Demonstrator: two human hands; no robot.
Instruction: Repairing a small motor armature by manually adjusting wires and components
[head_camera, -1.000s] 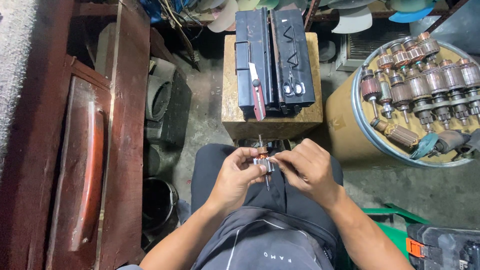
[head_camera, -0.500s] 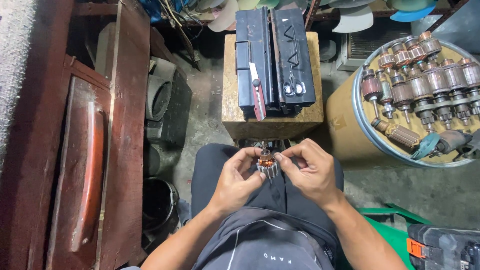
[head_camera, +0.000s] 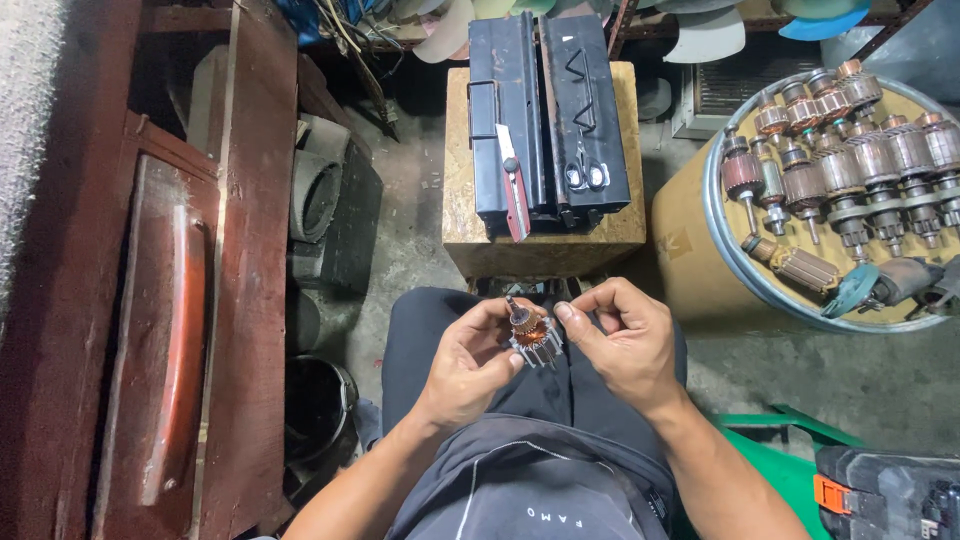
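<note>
An armature (head_camera: 532, 336) was gripped in the left hand (head_camera: 470, 365), shaft tilted up-left; the right hand (head_camera: 622, 345), fingers pinched, touched its right side.

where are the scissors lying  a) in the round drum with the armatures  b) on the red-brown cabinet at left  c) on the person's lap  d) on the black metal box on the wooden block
d, the scissors lie flat on top of the black metal box, which sits on the wooden block in front of the person's knees.

Your hands hold the armature (head_camera: 533, 334) over your lap, behind the wooden block (head_camera: 545, 240), left of the drum (head_camera: 700, 260).
</note>
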